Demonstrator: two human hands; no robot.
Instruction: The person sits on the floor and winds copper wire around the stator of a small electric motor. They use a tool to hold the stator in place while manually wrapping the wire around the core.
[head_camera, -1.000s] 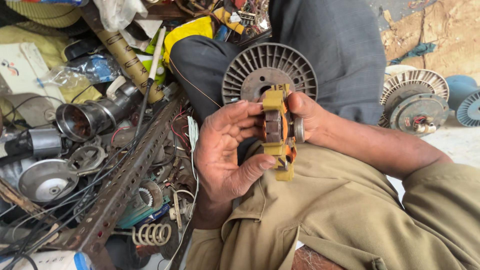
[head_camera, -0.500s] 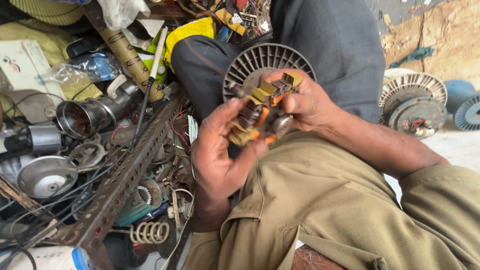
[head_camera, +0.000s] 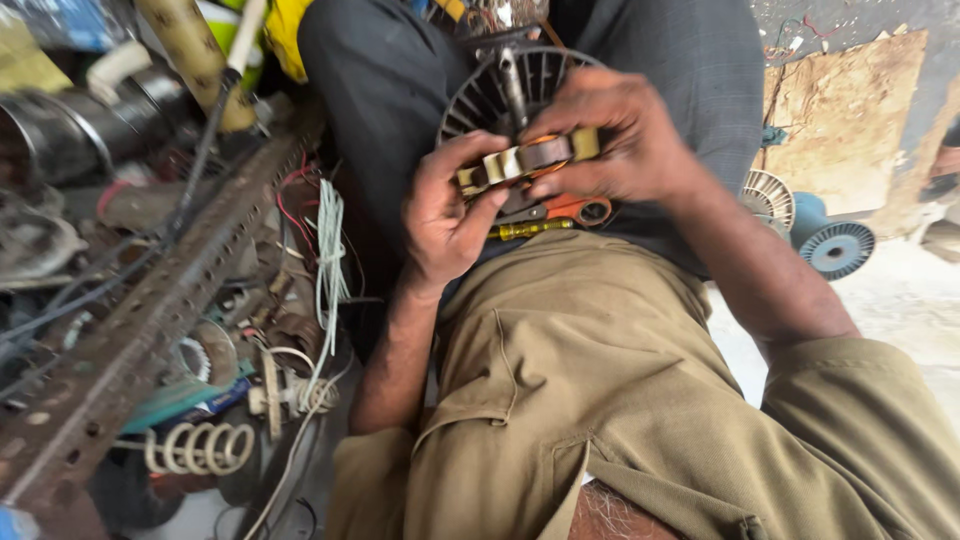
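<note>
Both hands grip one small motor stator (head_camera: 525, 160) at frame centre: left hand (head_camera: 450, 215) closed on its left end, right hand (head_camera: 610, 135) wrapped over the right, above a finned rotor (head_camera: 490, 95).

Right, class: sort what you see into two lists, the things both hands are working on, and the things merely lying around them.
In hand:
- left hand and right hand, both gripping the small motor core
- finned round motor part right behind it

Lying about:
- perforated metal angle bar
- wire spring coil
- white wires
- blue spool
- metal can
</note>
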